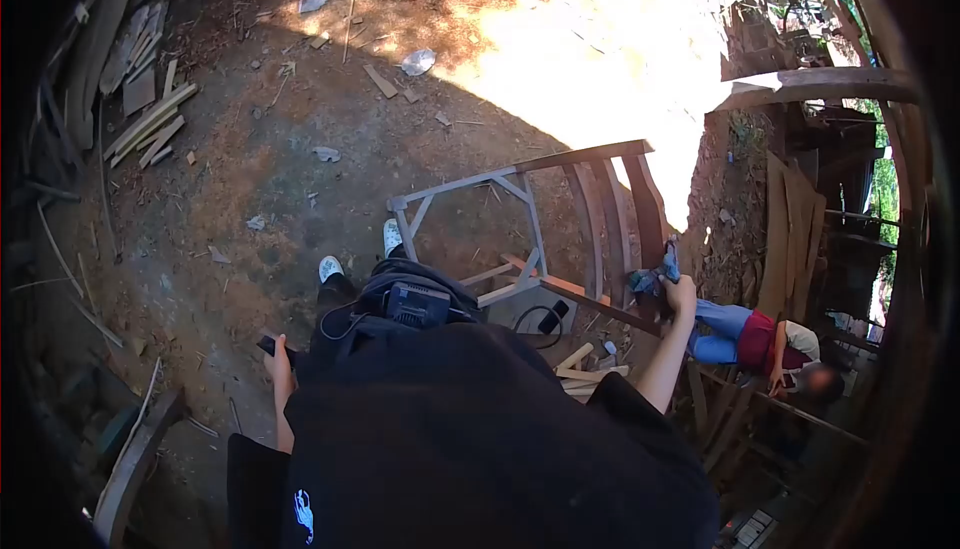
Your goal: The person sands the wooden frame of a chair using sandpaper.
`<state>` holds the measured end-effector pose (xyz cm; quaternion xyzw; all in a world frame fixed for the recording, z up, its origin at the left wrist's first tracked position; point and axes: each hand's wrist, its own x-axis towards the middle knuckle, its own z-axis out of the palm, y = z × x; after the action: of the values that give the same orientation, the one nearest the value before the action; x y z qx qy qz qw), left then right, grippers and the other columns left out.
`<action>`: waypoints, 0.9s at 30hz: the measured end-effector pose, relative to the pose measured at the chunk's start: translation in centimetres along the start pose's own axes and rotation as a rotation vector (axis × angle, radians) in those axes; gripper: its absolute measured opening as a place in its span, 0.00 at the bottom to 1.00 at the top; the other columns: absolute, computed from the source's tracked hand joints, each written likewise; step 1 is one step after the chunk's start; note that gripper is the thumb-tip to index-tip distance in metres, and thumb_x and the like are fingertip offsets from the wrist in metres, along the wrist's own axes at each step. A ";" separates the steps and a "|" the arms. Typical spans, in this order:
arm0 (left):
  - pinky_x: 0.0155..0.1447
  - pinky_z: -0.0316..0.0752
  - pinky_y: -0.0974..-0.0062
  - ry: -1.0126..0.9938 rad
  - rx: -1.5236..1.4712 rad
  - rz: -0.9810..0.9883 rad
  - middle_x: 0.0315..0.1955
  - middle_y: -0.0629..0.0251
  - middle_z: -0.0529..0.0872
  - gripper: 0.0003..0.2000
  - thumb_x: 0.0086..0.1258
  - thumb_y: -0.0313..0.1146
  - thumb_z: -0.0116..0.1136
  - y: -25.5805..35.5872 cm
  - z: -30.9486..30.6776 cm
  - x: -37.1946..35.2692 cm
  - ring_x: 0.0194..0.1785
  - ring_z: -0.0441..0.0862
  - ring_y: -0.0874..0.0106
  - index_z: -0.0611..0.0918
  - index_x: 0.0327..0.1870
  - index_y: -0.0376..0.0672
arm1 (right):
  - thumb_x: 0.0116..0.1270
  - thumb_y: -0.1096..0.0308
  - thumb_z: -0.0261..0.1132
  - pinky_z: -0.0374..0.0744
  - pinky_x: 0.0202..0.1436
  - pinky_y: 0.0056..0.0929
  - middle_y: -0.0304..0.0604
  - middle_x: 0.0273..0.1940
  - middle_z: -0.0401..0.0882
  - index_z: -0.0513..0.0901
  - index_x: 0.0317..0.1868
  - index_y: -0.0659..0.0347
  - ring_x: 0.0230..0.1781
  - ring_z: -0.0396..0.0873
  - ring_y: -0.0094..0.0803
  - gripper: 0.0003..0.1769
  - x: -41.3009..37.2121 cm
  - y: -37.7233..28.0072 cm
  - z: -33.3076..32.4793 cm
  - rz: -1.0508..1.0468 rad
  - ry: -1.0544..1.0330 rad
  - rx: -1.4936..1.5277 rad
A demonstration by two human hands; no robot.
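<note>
My right hand (681,295) is closed around a bluish-grey rag (645,279), held against the top of a wooden chair frame's back. This chair frame (520,166) has curved slats in its back and an open seat without a panel; part of its wood is dark brown, part pale grey. Down at the lower left, my left hand (279,354) grips a small dark object (266,345) whose kind I cannot make out. A black device with a cable (418,304) sits at my waist.
Another person (755,339) is at the right, holding a phone-like object. Wood strips (155,127) lie on the dirt at the left, and offcuts (590,369) sit near my right side. A curved timber (140,464) stands at lower left. Planks (790,239) lean at right.
</note>
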<state>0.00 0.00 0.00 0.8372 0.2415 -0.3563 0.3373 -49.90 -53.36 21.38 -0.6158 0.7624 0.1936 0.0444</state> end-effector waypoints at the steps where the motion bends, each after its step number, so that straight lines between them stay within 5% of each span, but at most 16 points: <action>1: 0.49 0.69 0.69 0.008 0.009 -0.027 0.47 0.52 0.80 0.28 0.57 0.46 0.60 -1.2 0.9 0.6 0.49 0.77 0.62 0.76 0.50 0.30 | 0.60 0.48 0.60 0.73 0.47 0.46 0.59 0.42 0.79 0.80 0.41 0.62 0.45 0.77 0.53 0.24 0.1 -0.2 -1.3 -0.027 0.039 0.051; 6: 0.48 0.70 0.69 0.158 0.095 -0.097 0.42 0.50 0.81 0.29 0.53 0.49 0.63 -9.8 -2.1 3.9 0.46 0.79 0.62 0.78 0.45 0.27 | 0.68 0.58 0.53 0.73 0.49 0.38 0.56 0.44 0.79 0.77 0.52 0.62 0.47 0.78 0.48 0.19 1.9 -9.2 -3.3 -0.366 0.455 0.594; 7: 0.49 0.70 0.69 0.187 0.109 -0.089 0.41 0.50 0.82 0.29 0.52 0.49 0.63 -11.5 -2.0 4.6 0.45 0.79 0.61 0.78 0.43 0.26 | 0.70 0.58 0.51 0.71 0.53 0.32 0.52 0.48 0.78 0.74 0.54 0.68 0.50 0.76 0.40 0.22 2.3 -12.1 -3.7 -0.428 0.368 0.838; 10: 0.49 0.70 0.68 0.237 0.081 -0.054 0.38 0.49 0.83 0.30 0.50 0.50 0.65 -14.7 -1.3 5.2 0.43 0.80 0.60 0.79 0.41 0.25 | 0.69 0.52 0.53 0.67 0.57 0.32 0.52 0.50 0.76 0.73 0.52 0.71 0.53 0.72 0.41 0.27 8.1 -18.6 -1.5 -0.618 0.225 0.795; 11: 0.49 0.70 0.68 0.231 0.018 -0.027 0.38 0.49 0.83 0.31 0.50 0.51 0.65 -14.7 -1.0 5.3 0.43 0.80 0.59 0.79 0.41 0.25 | 0.64 0.53 0.59 0.69 0.55 0.34 0.54 0.45 0.77 0.75 0.51 0.65 0.50 0.73 0.46 0.24 10.7 -20.4 1.0 -0.534 0.481 0.455; 14: 0.49 0.71 0.67 0.177 -0.135 0.105 0.37 0.48 0.83 0.33 0.49 0.54 0.64 -12.5 -0.4 4.1 0.42 0.80 0.57 0.79 0.42 0.26 | 0.51 0.68 0.62 0.73 0.49 0.40 0.53 0.41 0.78 0.77 0.51 0.55 0.44 0.74 0.48 0.23 9.5 -22.3 0.6 -0.491 0.612 0.406; 15: 0.49 0.71 0.67 0.153 -0.178 0.160 0.37 0.48 0.83 0.34 0.49 0.56 0.64 -11.4 -0.4 3.5 0.42 0.80 0.57 0.79 0.42 0.27 | 0.51 0.69 0.62 0.73 0.48 0.40 0.52 0.41 0.78 0.77 0.50 0.55 0.44 0.75 0.47 0.22 9.8 -22.7 0.6 -0.502 0.620 0.415; 16: 0.49 0.71 0.67 0.262 0.113 0.059 0.37 0.48 0.83 0.35 0.49 0.57 0.64 -11.9 0.0 4.3 0.42 0.80 0.57 0.79 0.42 0.26 | 0.50 0.69 0.61 0.74 0.47 0.40 0.51 0.41 0.78 0.77 0.50 0.55 0.44 0.75 0.47 0.22 9.5 -22.7 0.6 -0.508 0.622 0.420; 21: 0.50 0.70 0.67 0.233 0.072 0.012 0.38 0.48 0.83 0.33 0.51 0.57 0.62 -12.5 1.4 7.7 0.44 0.80 0.59 0.79 0.42 0.27 | 0.51 0.67 0.63 0.76 0.39 0.42 0.53 0.34 0.78 0.80 0.41 0.60 0.35 0.78 0.49 0.15 10.3 -22.6 2.1 -0.444 0.871 0.517; 23: 0.50 0.70 0.67 0.207 0.041 0.044 0.38 0.48 0.83 0.33 0.52 0.56 0.61 -8.4 1.6 5.9 0.44 0.80 0.59 0.79 0.42 0.28 | 0.58 0.68 0.58 0.75 0.39 0.44 0.57 0.32 0.80 0.78 0.38 0.68 0.35 0.78 0.53 0.12 9.1 -23.6 0.2 -0.060 0.742 0.804; 25: 0.50 0.70 0.68 0.165 0.005 0.119 0.37 0.49 0.83 0.31 0.52 0.55 0.61 1.2 1.7 -1.4 0.44 0.80 0.59 0.79 0.42 0.29 | 0.62 0.69 0.54 0.75 0.44 0.40 0.60 0.39 0.79 0.75 0.41 0.77 0.39 0.78 0.50 0.16 9.6 -23.4 -0.9 0.067 0.862 1.207; 27: 0.50 0.71 0.68 0.151 0.098 0.124 0.37 0.49 0.83 0.31 0.51 0.54 0.62 2.5 1.5 0.0 0.44 0.81 0.59 0.80 0.41 0.30 | 0.66 0.59 0.55 0.73 0.47 0.36 0.58 0.45 0.77 0.75 0.45 0.76 0.44 0.76 0.43 0.23 9.1 -22.7 -1.4 0.197 0.804 1.690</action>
<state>1.00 -2.70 0.20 0.8906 0.1961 -0.2819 0.2981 -30.11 -66.05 14.38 -0.3330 0.6570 -0.6481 0.1936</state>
